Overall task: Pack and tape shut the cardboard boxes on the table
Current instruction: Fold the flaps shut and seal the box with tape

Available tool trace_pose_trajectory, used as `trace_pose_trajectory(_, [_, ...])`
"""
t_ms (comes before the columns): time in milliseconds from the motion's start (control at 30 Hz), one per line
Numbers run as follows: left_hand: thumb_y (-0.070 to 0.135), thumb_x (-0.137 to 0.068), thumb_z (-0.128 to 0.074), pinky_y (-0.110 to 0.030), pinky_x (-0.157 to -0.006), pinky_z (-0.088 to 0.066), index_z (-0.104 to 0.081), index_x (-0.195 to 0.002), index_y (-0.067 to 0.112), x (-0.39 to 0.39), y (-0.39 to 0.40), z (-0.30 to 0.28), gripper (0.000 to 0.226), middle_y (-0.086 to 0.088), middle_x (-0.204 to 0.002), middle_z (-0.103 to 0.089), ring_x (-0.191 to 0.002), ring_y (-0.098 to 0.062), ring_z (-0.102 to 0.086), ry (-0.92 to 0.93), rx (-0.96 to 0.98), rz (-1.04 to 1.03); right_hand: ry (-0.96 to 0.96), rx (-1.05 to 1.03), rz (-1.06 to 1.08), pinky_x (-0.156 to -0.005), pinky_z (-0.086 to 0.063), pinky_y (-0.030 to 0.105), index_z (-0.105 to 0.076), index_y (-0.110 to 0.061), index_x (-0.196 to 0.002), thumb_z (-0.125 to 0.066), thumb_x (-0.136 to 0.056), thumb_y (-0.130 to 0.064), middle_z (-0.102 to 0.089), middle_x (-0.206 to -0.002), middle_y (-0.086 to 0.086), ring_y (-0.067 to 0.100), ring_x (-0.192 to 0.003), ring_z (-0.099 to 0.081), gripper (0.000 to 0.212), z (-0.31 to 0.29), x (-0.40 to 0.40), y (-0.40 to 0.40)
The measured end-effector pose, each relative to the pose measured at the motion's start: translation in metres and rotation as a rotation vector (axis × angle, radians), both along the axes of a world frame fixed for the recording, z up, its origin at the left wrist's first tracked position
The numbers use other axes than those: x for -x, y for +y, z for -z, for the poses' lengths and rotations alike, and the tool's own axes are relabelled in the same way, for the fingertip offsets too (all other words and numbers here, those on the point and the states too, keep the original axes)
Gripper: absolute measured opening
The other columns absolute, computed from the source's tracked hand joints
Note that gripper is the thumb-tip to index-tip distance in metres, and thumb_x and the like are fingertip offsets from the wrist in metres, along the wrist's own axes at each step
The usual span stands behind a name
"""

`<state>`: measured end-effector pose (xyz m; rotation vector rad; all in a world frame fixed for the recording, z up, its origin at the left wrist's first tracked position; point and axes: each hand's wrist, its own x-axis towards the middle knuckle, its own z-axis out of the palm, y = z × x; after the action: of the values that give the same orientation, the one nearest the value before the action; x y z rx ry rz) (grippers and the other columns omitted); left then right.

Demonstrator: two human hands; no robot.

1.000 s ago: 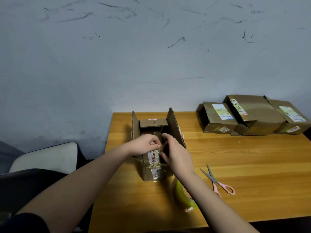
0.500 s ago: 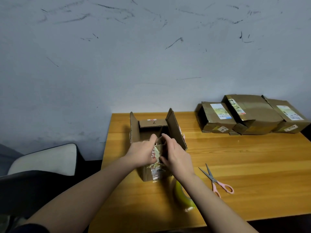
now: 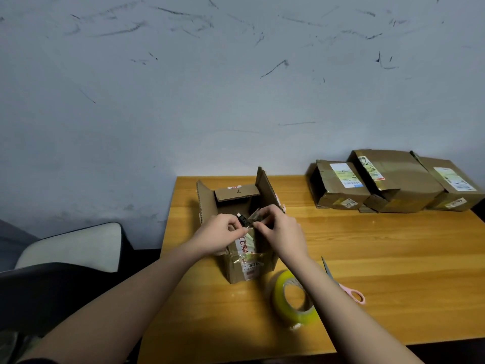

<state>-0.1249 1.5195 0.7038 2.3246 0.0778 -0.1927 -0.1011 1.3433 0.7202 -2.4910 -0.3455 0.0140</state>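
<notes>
I am at the packing step, not yet the taping. The open cardboard box (image 3: 244, 248) stands upright toward the left half of the tabletop (image 3: 367, 248), nearer the far edge than the near one, with its two long flaps and the far short flap raised. My left hand (image 3: 219, 236) and right hand (image 3: 279, 231) meet over the near rim of the box, and both pinch a small item in clear wrap (image 3: 248, 219), dark with a pale tip, held just at the box's mouth. The fingers of both hands are curled tight round it; what the item is I cannot tell.

By my reckoning the next move is to lower the item into the box and let go, then fold the short flaps down, the long flaps over them, and hold the seam flat. For that I need the tape roll (image 3: 295, 300), which lies near the front edge just right of the box, under my right forearm, and the pink-handled scissors (image 3: 349, 291), which lie just beyond it and are partly hidden by the same arm.

Three closed boxes (image 3: 393, 182) sit in a row at the far right corner of the tabletop, well apart from my work; whether they are all taped I cannot judge from here.
</notes>
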Motion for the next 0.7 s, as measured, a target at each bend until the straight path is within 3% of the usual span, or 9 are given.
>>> trace_pose_trajectory(167, [0.044, -0.087, -0.063, -0.034, -0.061, -0.047, -0.065, -0.072, 0.028, 0.002, -0.002, -0.007, 0.023, 0.005, -0.069, -0.065, -0.066, -0.015, -0.059, -0.029, -0.078, 0.008, 0.024, 0.049, -0.043, -0.065, -0.039, 0.026, -0.058, -0.029, -0.104, -0.065, -0.088, -0.039, -0.068, -0.088, -0.011, 0.014, -0.088, -0.064, 0.02, -0.006, -0.003, -0.001])
trace_pose_trajectory(300, [0.04, -0.088, -0.064, -0.025, -0.058, -0.044, -0.066, -0.08, 0.028, 0.006, -0.003, -0.015, 0.015, 0.014, -0.064, -0.06, -0.062, -0.003, -0.055, -0.031, -0.115, 0.049, -0.028, 0.238, -0.132, -0.073, -0.048, 0.032, -0.054, -0.028, -0.111, -0.061, -0.089, -0.042, -0.07, -0.1, -0.007, 0.023, -0.098, -0.064, 0.027, -0.016, -0.009, 0.0])
trace_pose_trajectory(433, [0.031, -0.089, -0.065, -0.027, -0.076, -0.055, -0.061, -0.09, 0.03, 0.007, -0.003, -0.02, 0.005, 0.012, -0.085, -0.068, -0.081, -0.003, -0.064, -0.021, -0.088, 0.104, -0.032, 0.292, -0.164, -0.074, -0.052, 0.034, -0.056, -0.027, -0.111, -0.061, -0.089, -0.044, -0.07, -0.102, -0.004, 0.023, -0.097, -0.064, 0.028, -0.021, -0.013, 0.002])
trace_pose_trajectory(533, [0.031, -0.088, -0.067, -0.024, -0.067, -0.052, -0.044, -0.095, 0.026, 0.012, -0.004, -0.02, 0.025, 0.009, -0.084, -0.07, -0.074, -0.003, -0.064, -0.114, -0.121, 0.06, 0.007, 0.216, -0.116, -0.073, -0.052, 0.034, -0.057, -0.029, -0.102, -0.065, -0.087, -0.04, -0.07, -0.095, -0.007, 0.02, -0.094, -0.065, 0.02, -0.019, -0.018, 0.001])
trace_pose_trajectory(600, [0.033, -0.09, -0.064, -0.024, -0.062, -0.049, -0.035, -0.099, 0.023, 0.017, -0.007, -0.018, 0.031, 0.009, -0.087, -0.069, -0.072, -0.005, -0.063, -0.238, -0.252, 0.085, 0.029, 0.197, -0.082, -0.072, -0.049, 0.033, -0.057, -0.031, -0.099, -0.066, -0.086, -0.036, -0.07, -0.093, -0.008, 0.02, -0.094, -0.065, 0.017, -0.019, -0.02, 0.0])
trace_pose_trajectory(700, [0.037, -0.095, -0.053, -0.029, -0.061, -0.05, -0.037, -0.109, 0.019, 0.021, -0.011, -0.011, 0.027, 0.009, -0.09, -0.066, -0.076, -0.014, -0.065, -0.396, -0.501, 0.145, 0.016, 0.238, -0.094, -0.072, -0.051, 0.035, -0.055, -0.032, -0.103, -0.065, -0.085, -0.036, -0.069, -0.094, -0.007, 0.021, -0.093, -0.065, 0.021, -0.017, -0.021, 0.0])
